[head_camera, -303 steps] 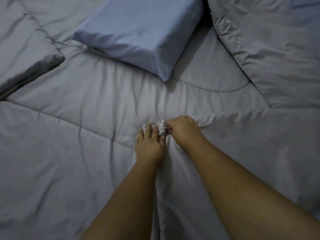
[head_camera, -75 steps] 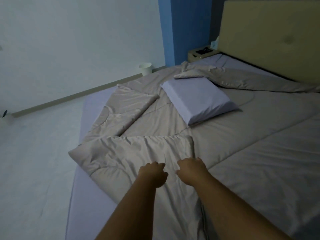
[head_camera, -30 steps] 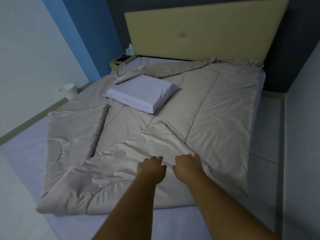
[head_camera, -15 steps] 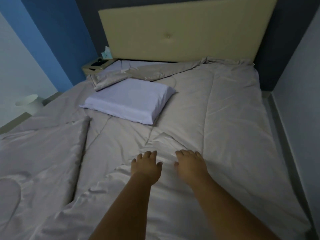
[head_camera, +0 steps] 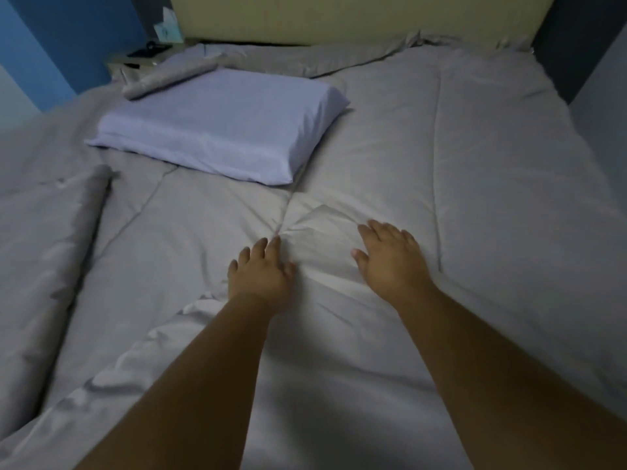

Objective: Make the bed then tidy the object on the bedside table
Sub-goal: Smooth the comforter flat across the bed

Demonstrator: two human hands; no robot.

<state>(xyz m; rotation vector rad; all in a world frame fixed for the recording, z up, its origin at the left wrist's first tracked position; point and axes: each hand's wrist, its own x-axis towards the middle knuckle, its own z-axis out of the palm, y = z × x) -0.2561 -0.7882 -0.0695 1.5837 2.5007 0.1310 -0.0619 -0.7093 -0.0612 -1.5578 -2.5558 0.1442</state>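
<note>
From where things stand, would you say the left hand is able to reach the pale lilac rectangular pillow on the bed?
Probably yes. The left hand lies open on the grey quilted duvet, and only flat duvet lies between it and the pale lilac rectangular pillow. A forward lean looks needed.

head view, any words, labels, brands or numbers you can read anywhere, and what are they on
None can be read.
Pale tissue box beside the beige padded headboard: a print shows, too blurred to read.
Dark flat object on the bedside table: no legible marking.
</note>
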